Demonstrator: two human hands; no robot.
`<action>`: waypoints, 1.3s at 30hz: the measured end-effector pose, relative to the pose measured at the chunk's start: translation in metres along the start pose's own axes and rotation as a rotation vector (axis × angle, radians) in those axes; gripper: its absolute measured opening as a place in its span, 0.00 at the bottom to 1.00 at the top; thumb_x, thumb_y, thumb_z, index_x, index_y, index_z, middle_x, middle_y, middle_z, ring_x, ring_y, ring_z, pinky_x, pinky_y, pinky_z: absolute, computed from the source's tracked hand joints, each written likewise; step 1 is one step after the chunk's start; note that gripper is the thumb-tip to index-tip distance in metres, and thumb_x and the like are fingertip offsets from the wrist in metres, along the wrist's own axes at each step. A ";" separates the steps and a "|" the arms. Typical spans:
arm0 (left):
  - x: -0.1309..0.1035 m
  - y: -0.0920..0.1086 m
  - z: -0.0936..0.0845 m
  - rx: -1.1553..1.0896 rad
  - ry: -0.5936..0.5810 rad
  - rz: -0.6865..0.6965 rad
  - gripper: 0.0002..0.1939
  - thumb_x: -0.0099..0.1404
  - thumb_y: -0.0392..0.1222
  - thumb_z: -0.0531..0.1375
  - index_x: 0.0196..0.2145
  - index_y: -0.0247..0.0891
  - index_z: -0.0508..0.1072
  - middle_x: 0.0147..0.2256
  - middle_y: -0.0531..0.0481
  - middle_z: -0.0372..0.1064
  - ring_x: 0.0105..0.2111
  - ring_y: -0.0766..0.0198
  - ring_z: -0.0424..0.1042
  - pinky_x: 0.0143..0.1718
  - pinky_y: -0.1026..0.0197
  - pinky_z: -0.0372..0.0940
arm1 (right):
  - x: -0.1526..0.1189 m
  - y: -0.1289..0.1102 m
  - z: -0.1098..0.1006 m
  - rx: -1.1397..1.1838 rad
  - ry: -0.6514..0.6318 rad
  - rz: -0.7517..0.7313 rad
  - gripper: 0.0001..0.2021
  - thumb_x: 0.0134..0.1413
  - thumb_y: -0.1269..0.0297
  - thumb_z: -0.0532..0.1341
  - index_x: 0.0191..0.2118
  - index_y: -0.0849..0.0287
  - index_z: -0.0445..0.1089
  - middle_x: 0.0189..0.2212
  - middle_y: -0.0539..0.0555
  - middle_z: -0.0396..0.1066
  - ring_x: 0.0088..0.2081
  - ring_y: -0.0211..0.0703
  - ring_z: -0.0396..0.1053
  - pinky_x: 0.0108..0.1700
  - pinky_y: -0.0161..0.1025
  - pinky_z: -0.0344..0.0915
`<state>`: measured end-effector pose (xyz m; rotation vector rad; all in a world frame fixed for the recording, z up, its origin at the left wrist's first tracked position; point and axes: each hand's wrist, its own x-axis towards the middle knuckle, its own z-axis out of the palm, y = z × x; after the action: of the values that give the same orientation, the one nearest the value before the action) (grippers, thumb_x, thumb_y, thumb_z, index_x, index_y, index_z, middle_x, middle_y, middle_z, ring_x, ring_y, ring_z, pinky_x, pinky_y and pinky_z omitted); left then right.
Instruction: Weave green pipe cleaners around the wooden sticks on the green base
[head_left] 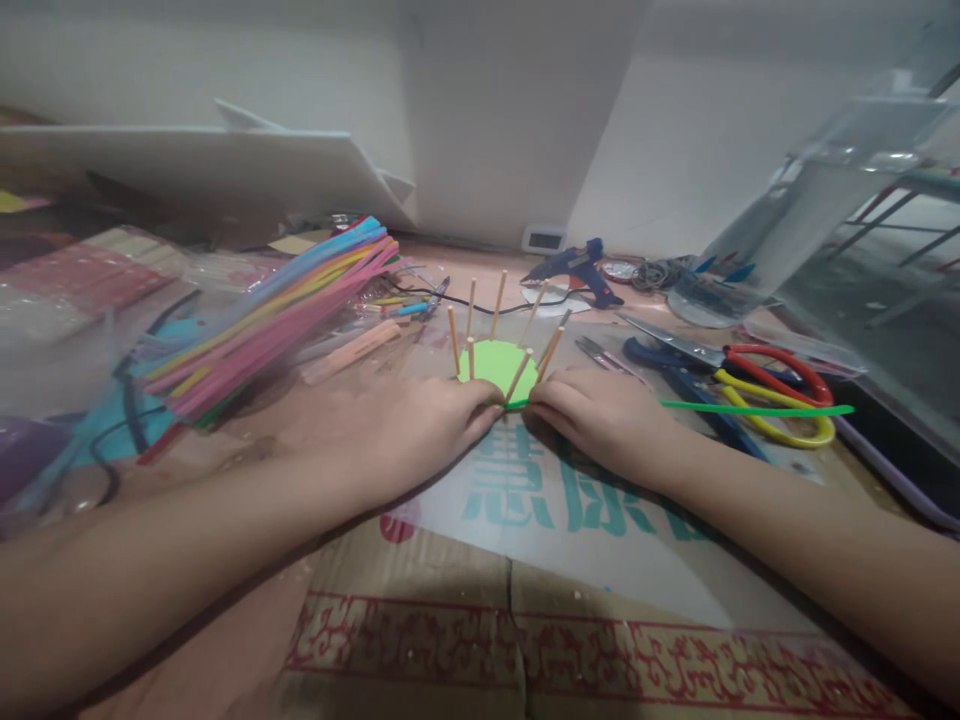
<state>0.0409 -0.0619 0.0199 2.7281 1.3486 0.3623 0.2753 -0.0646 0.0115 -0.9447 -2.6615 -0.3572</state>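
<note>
Several thin wooden sticks (497,307) stand around the rim of a bright green disc (496,362), which lies mid-view on a printed translucent sheet (559,545). The left hand (442,415) has thumb and fingers closed in a pinch on a green strip (754,409) at the disc's near edge; the right hand (604,408), just beside it, pinches the same strip, which extends rightward across red-and-yellow-handled scissors (729,362). Behind the disc lies a blue glue gun (577,270); to the left, a bundle of coloured pipe cleaners (289,320)

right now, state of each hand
Left hand: closed at the edge of the green disc; exact grip hidden.
Right hand: closed, holding the green strip.
</note>
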 end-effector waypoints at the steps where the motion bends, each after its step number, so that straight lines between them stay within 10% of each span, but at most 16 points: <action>1: 0.000 0.000 0.000 0.008 0.000 -0.005 0.15 0.72 0.48 0.53 0.46 0.46 0.78 0.35 0.50 0.80 0.33 0.57 0.77 0.29 0.60 0.59 | -0.001 0.001 0.000 -0.011 -0.008 0.006 0.13 0.68 0.64 0.52 0.37 0.61 0.72 0.28 0.54 0.72 0.31 0.43 0.65 0.32 0.39 0.54; 27: -0.008 -0.002 -0.003 0.092 -0.049 0.050 0.15 0.72 0.45 0.50 0.48 0.44 0.74 0.33 0.48 0.78 0.32 0.57 0.76 0.30 0.59 0.61 | -0.010 0.017 0.000 -0.059 0.035 0.109 0.10 0.64 0.67 0.56 0.36 0.60 0.75 0.26 0.54 0.73 0.30 0.44 0.65 0.34 0.40 0.54; 39: -0.006 -0.032 -0.027 0.192 -0.084 0.003 0.17 0.70 0.45 0.50 0.29 0.40 0.74 0.30 0.47 0.75 0.30 0.59 0.72 0.33 0.58 0.61 | -0.016 0.031 0.003 -0.039 0.020 0.098 0.12 0.67 0.66 0.54 0.38 0.60 0.74 0.30 0.55 0.74 0.32 0.44 0.66 0.36 0.42 0.56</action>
<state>0.0057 -0.0481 0.0391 2.8609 1.4254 0.1222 0.3060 -0.0494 0.0068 -1.0734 -2.5871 -0.3950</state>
